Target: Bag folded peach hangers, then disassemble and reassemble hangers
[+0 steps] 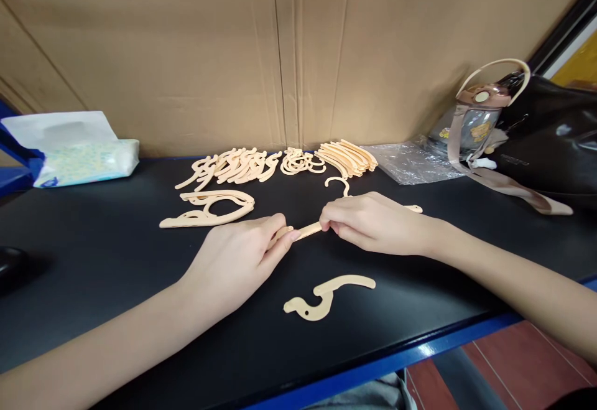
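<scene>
Both hands pinch one thin peach-coloured plastic piece [308,231] low over the black tabletop [102,254]. My left hand [237,257] grips its left end with thumb and fingers closed. My right hand [373,220] closes on its right end; a hook [338,183] and a tip [415,209] of the same plastic show just past this hand. A loose curved plastic part [326,298] lies flat just in front of the hands. Two assembled loop-shaped pieces [209,208] lie left of the hands.
Rows of several similar plastic parts [242,166], small hooks [301,162] and a stack of curved arms [347,157] line the cardboard back wall [280,55]. A tissue pack [79,155] sits far left; a clear plastic bag [410,161], strapped bottle [471,124] and black bag [550,142] stand right. The blue table edge [396,360] is near.
</scene>
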A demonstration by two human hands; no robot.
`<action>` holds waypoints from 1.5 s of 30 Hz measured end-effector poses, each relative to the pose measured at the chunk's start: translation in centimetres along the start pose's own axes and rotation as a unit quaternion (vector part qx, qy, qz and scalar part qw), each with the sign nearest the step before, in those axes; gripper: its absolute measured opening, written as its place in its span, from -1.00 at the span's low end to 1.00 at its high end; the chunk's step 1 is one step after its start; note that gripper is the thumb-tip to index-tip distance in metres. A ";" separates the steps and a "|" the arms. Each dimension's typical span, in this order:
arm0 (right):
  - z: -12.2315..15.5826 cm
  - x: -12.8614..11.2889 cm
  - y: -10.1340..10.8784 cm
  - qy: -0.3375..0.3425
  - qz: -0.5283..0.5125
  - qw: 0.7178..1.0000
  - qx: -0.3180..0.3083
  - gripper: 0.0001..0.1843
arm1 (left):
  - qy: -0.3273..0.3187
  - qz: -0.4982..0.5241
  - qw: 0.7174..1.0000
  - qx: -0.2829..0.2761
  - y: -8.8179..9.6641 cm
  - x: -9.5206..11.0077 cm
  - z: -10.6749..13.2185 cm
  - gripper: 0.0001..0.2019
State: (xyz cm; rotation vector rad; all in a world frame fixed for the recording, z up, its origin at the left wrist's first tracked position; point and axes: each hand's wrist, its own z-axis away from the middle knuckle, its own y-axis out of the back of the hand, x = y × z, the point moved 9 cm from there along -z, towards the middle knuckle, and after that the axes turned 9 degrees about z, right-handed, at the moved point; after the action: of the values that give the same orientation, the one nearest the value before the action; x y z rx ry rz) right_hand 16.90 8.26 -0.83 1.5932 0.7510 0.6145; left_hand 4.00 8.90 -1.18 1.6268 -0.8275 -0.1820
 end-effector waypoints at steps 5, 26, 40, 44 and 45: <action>-0.1 0.1 0.0 0.014 -0.018 1.000 0.004 -0.76 | 0.026 -0.026 0.999 -0.037 -0.6 -0.4 -0.3 -0.65; -0.5 0.5 0.0 0.002 0.024 0.998 0.052 -0.69 | 0.014 -0.179 0.980 -0.082 -1.4 -0.2 -0.5 -0.54; -1.2 1.7 -1.1 -0.008 -0.155 0.986 0.061 -0.85 | 0.003 -0.167 0.983 -0.081 -1.7 -0.4 -0.5 -0.53; -1.2 1.5 -1.1 -0.004 -0.207 0.976 0.070 -0.87 | 0.017 -0.145 0.986 -0.084 -1.5 -0.5 -0.7 -0.56; -1.3 1.5 -1.1 -0.005 -0.221 0.973 0.071 -0.87 | 0.021 -0.139 0.986 -0.087 -1.5 -0.6 -0.7 -0.57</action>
State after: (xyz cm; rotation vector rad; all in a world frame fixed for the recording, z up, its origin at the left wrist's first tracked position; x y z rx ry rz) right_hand 16.82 10.34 -1.78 1.4868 1.1211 0.2303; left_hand 4.60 9.84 -2.53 1.5701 -0.5326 -0.4040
